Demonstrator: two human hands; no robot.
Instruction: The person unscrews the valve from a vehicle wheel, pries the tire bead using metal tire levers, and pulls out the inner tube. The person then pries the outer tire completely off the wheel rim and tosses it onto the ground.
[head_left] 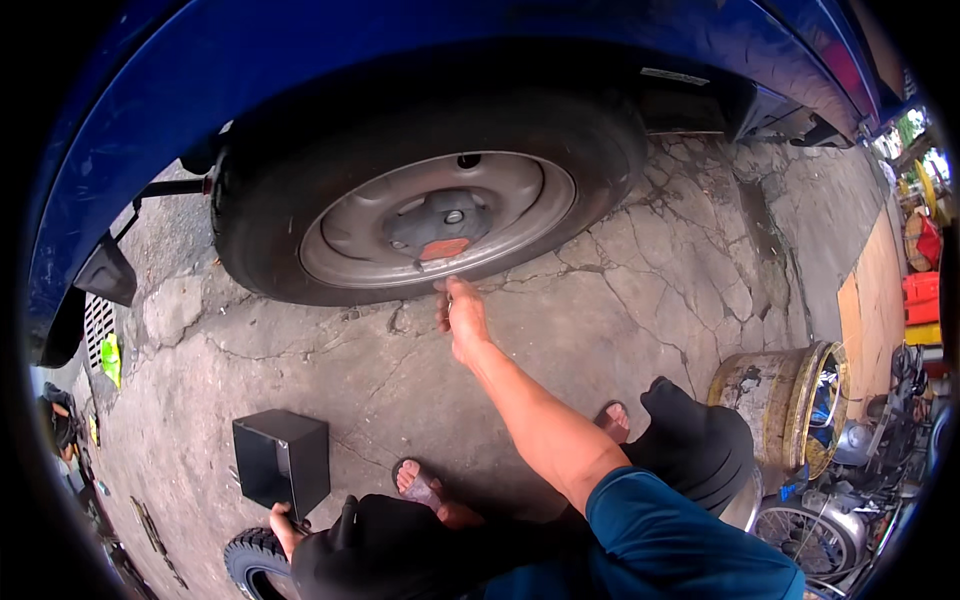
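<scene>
Blue bodywork [500, 22] arches over a wheel [440, 215] above cracked concrete [590, 330], with an orange-red patch [443, 248] low beside its hub. At the near edge of the wheel is the right grip [463, 312], fingers bent and drawn narrowly together; whether they pinch something small, I cannot tell. Lower left, the left grip [286, 530] is at the bottom corner of a dark open-fronted box [310, 465]; how tightly it closes cannot be told. Nearby are a loose tyre [243, 550] and, far right, a stained drum [765, 395].

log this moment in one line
left hand: at black box corner | right hand: near tyre edge, contact unclear | grey wheel: under blue vehicle
</scene>
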